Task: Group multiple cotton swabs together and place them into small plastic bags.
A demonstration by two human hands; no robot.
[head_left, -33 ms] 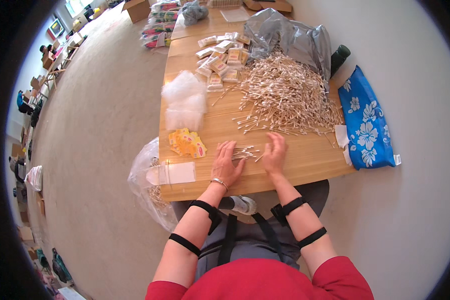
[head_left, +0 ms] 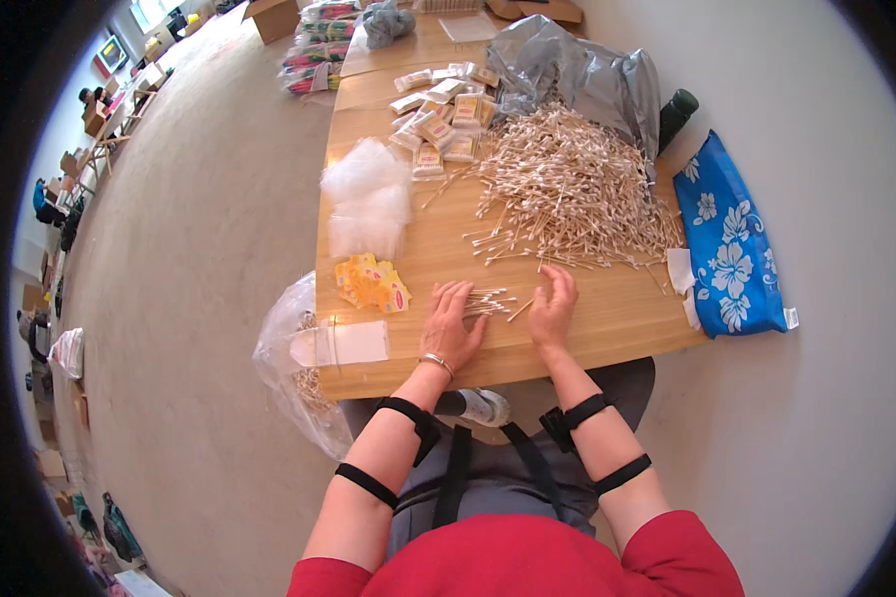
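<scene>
Cotton swabs [head_left: 485, 302] lie in a small, roughly aligned sheaf on the wooden table [head_left: 488, 364], near its closest edge and between the person's 2 hands. The left hand [head_left: 451, 325] rests over the sheaf's left ends, thumb and fingers cupped about it; how firmly it presses, I cannot tell. The right hand [head_left: 553, 310] is half curled just beside 1 loose swab [head_left: 520, 310], which slants apart from the sheaf; whether its fingertips pinch anything is too small to tell. Each swab should be very light, with a thin, stiff stick that could snap if bent and soft tips that would flatten or fray under a squeeze. The sticks look likely to roll and slide over each other, so a sheaf is best taken around the middle of its sticks, lightly, with the tips squared by a flat palm. Left of the left hand lie a flat white piece [head_left: 360, 342] and, hanging past the table's edge, a clear bag [head_left: 281, 333] with more swabs in it. Farther off are yellow cards [head_left: 372, 286], then a stack of clear sleeves [head_left: 367, 199]. To the right, a blue floral pouch [head_left: 732, 244] stands beyond the right hand. Across the table spreads a big, tangled swab pile [head_left: 572, 184], with filled packets [head_left: 434, 129] to its left and a grey plastic bag [head_left: 617, 95] behind.
</scene>
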